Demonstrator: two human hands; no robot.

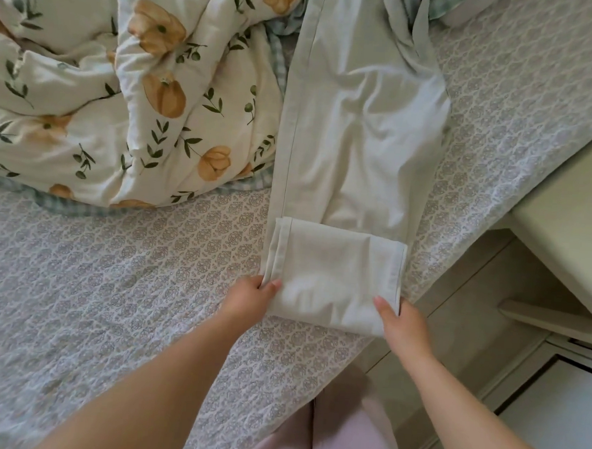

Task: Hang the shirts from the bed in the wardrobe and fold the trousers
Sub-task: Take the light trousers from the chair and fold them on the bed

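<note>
Pale beige trousers (pixel 358 124) lie lengthwise on the bed, legs together, running from the top of the view toward me. Their near end is folded over into a flat rectangular flap (pixel 333 271). My left hand (pixel 253 297) pinches the flap's left near corner, thumb on top. My right hand (pixel 399 319) grips the flap's right near corner, thumb on top and fingers under the cloth. The waist end runs out of view at the top.
A rumpled floral duvet (pixel 123 95) fills the upper left of the bed. The patterned bedspread (pixel 113 283) covers the mattress. A cream bedside cabinet (pixel 569 221) stands close at the right, and the bed's edge runs diagonally beside it.
</note>
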